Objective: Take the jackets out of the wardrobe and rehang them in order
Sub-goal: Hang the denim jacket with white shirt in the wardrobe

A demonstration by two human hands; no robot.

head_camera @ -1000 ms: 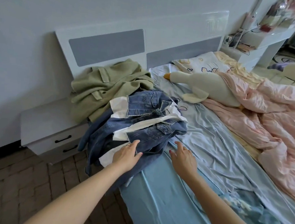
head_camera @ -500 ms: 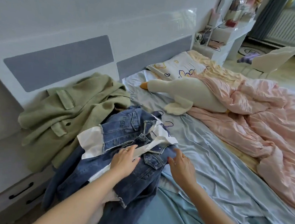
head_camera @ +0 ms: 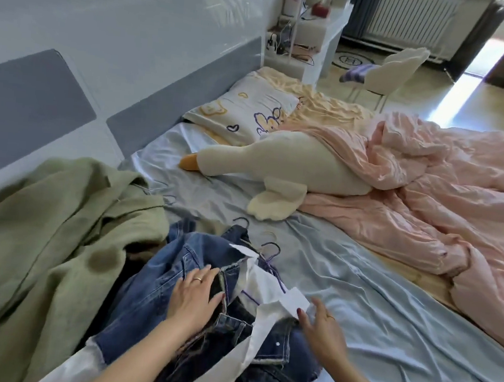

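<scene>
A pile of blue denim jackets (head_camera: pixel 158 277) with white panels lies on the near left corner of the bed (head_camera: pixel 356 306). My left hand (head_camera: pixel 194 298) rests flat on the top denim jacket, fingers spread, a ring on one finger. My right hand (head_camera: pixel 320 331) touches the white collar strip (head_camera: pixel 264 320) at the pile's right edge, fingers apart. Thin wire hangers (head_camera: pixel 270 248) poke out at the pile's far end. A green wool coat (head_camera: pixel 45 246) lies crumpled to the left, against the headboard.
A white goose plush (head_camera: pixel 283 163) lies across the mattress middle, partly under a pink duvet (head_camera: pixel 426 200) filling the right side. A printed pillow (head_camera: pixel 245 114) sits by the grey-and-white headboard (head_camera: pixel 134 58). Beyond stand a cluttered white desk (head_camera: pixel 314 22), a white chair (head_camera: pixel 389 72) and a radiator (head_camera: pixel 412 19).
My view has moved closer and swung right over the bed. Both hands slid forward onto the denim pile; the right hand went from the sheet to the white collar strip.
</scene>
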